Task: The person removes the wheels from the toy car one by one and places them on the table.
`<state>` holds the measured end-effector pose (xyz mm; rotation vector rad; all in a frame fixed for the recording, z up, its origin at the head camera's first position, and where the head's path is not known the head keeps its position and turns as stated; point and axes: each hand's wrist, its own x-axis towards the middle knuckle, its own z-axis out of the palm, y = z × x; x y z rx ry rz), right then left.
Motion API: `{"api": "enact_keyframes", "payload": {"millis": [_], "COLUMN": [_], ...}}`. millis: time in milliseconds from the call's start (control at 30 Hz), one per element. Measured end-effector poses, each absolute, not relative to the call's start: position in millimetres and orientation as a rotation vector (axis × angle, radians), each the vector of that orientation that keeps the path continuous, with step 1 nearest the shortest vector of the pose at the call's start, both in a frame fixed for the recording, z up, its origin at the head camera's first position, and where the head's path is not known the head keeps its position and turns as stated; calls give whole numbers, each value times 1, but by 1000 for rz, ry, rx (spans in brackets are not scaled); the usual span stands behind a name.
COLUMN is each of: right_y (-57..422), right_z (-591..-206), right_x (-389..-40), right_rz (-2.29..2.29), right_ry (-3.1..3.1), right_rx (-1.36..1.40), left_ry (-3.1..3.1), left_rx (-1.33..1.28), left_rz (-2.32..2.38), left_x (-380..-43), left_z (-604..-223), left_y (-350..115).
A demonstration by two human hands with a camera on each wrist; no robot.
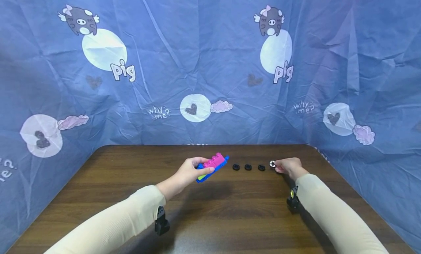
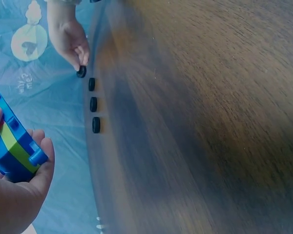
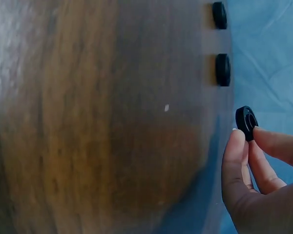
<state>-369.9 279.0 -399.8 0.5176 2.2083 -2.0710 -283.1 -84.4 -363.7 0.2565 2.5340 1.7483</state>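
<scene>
My left hand [image 1: 187, 174] grips a block-built toy [image 1: 215, 162] above the table, tilted up to the right. It has pink studded bricks on top, a blue base and a lime-green layer, which also shows on the toy [image 2: 13, 146] in the left wrist view. Toward the right, my right hand [image 1: 291, 167] pinches a small black toy wheel [image 3: 246, 122] between thumb and fingers, just off the tabletop. Three similar black wheels, a left one [image 1: 236, 167], a middle one [image 1: 248, 167] and a right one [image 1: 261, 167], lie in a row between the hands.
The brown wooden table [image 1: 243, 217] ends at a far edge just behind the wheels. A blue printed cloth [image 1: 197, 64] hangs behind and along both sides. Black devices are strapped at the left wrist [image 1: 161, 222] and right wrist [image 1: 292, 201].
</scene>
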Motion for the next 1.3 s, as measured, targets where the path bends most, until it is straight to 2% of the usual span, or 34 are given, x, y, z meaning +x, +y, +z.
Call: {"api": "enact_keyframes", "payload": {"millis": [400,967,1067,1300], "right_y": [279,270,269,264], "right_z": [-411,-402,-400,-390], "right_x": [-381,-373,-374,-366], "right_rz": [-1879,-1799,-1803,-1958], "right_ry": [2401,2495,2482,2373], "right_rx": [726,754,748,544], "left_ry": [2558,2537,2525,2572], "left_rx": [263,337,326,333], "left_rz": [1740,1775,1809,1781], "left_x": [-282,-280,-281,-281], "left_z": [-363,-362,-362,-362], "left_y": [-86,-90,-89,-89]}}
